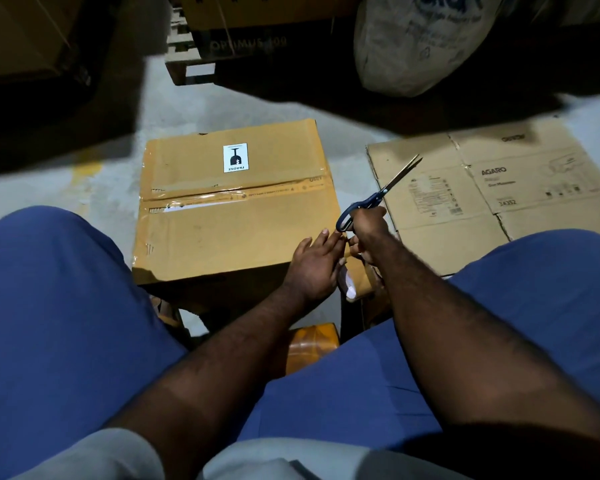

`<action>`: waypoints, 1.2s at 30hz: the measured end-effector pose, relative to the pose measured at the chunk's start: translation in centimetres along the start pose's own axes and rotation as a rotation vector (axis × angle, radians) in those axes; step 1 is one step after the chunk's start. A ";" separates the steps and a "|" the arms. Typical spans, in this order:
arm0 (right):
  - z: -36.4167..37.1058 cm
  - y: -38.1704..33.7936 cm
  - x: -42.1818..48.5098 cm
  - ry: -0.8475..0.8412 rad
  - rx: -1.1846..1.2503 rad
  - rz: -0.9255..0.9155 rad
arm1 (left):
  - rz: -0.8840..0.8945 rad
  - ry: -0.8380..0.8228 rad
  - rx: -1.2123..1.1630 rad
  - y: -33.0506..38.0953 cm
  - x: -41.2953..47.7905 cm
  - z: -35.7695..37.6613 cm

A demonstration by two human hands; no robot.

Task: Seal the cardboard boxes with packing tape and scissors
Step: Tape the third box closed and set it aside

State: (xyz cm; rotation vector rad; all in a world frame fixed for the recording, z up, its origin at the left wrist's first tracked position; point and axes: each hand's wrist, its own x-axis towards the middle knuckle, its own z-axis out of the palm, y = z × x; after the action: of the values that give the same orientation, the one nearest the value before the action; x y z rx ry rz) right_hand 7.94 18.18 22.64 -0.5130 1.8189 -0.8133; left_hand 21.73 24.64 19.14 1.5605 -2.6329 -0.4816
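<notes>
A closed cardboard box (236,209) with a fragile sticker and brown tape along its middle seam stands on the floor between my knees. My left hand (312,265) lies with straight fingers on the box's near right corner, pressing tape down there. My right hand (368,230) grips blue-handled scissors (378,195), blades pointing up and to the right, just above that same corner. A roll of brown packing tape (359,282) hangs off the corner below my right hand, partly hidden by my wrist.
A flattened printed carton (499,188) lies on the floor to the right. A wooden pallet (187,64) with boxes and a white sack (416,46) stand behind. An orange-brown object (312,344) sits between my legs. Grey floor shows to the left.
</notes>
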 end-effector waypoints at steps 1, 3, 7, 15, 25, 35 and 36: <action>0.1 0.1 0.1 -0.002 -0.003 -0.009 | -0.004 -0.009 -0.011 0.0 0.0 0.0; 0.2 0.1 -0.1 -0.031 0.008 -0.016 | -0.013 -0.032 -0.037 0.2 0.1 -0.3; -1.1 -1.1 -0.8 -0.066 -0.024 -0.090 | -0.071 0.023 -0.126 0.9 0.4 -2.0; -9.0 -5.4 -2.8 -0.472 -0.633 -0.272 | -0.699 0.003 -0.653 4.3 0.1 -4.4; -14.8 -7.5 0.8 -0.599 -1.245 -0.085 | -0.987 0.052 -1.351 7.8 0.5 -1.3; -15.4 -7.7 3.0 -0.752 -1.247 0.145 | -1.012 0.199 -1.312 8.3 0.9 0.9; -15.5 -7.5 2.9 -0.775 -1.258 0.157 | -1.015 0.199 -1.343 8.3 1.0 1.0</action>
State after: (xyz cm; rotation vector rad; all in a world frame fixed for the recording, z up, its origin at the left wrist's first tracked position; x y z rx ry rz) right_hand -7.73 15.64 29.96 -1.2266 1.3847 0.7025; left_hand 14.05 27.74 20.41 1.8819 -0.6365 -1.5066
